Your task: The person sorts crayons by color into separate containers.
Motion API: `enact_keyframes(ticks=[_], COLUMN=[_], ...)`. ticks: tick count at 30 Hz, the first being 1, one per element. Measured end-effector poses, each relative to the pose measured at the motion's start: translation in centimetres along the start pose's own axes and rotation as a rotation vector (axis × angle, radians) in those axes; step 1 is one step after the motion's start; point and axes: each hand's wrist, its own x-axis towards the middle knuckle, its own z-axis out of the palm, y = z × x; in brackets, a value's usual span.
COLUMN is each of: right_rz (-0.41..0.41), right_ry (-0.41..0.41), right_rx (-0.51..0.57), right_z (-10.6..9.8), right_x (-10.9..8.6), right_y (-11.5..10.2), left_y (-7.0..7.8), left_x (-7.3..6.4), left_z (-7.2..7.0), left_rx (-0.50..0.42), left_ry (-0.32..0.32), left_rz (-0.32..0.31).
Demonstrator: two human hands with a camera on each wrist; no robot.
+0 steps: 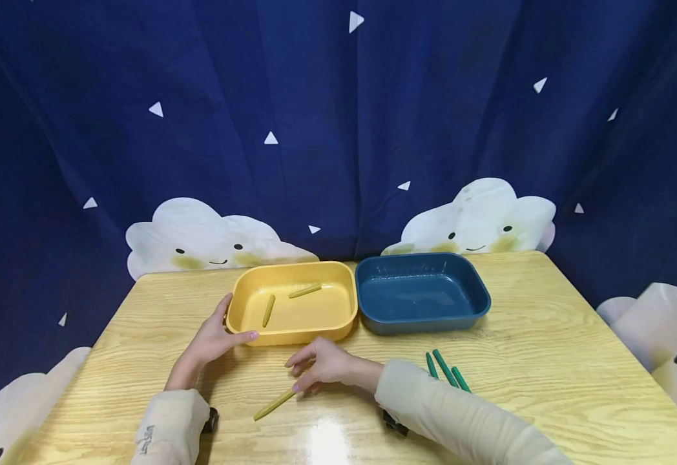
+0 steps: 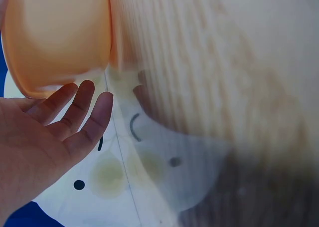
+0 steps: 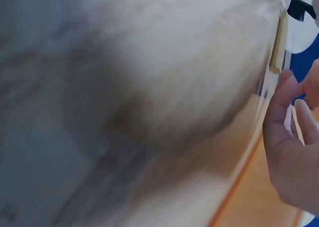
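My left hand point(image 1: 213, 339) is at the left end of a yellow tray point(image 1: 292, 336), thumb on its front rim and fingers along the outer side wall. The left wrist view shows its other fingers point(image 2: 82, 117) spread loosely beside the tray. My right hand point(image 1: 327, 361) is just in front of the tray, thumb and index finger apart. A yellow crayon point(image 1: 273, 405) lies on the table with one end at the right thumb's tip. In the right wrist view this crayon point(image 3: 279, 42) appears beyond the fingertips. Inside the tray lie two more yellow crayons point(image 1: 269, 310).
A dark blue tray point(image 1: 422, 323) stands against the yellow tray's right side, with nothing in it. Green crayons point(image 1: 444, 368) lie on the wooden table point(image 1: 536, 361), partly hidden by the right sleeve point(image 1: 449, 407). A blue curtain point(image 1: 315, 129) with clouds hangs behind.
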Motion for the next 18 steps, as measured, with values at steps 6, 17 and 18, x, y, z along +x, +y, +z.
enact_keyframes(ticks=[6, 17, 18], right_rz=[0.016, 0.047, 0.047], right_ry=[0.003, 0.032, 0.034], right_rx=[-0.032, -0.056, -0.064], right_z=[0.6, 1.3, 1.3], right_x=[0.1, 0.3, 0.3], right_y=[0.3, 0.4, 0.4], left_y=[0.0, 0.1, 0.1], left_x=[0.1, 0.0, 0.0], left_z=[-0.1, -0.1, -0.1], left_rx=[-0.002, -0.007, -0.006], left_ry=[-0.001, -0.003, -0.004], left_rz=[0.001, -0.005, -0.007])
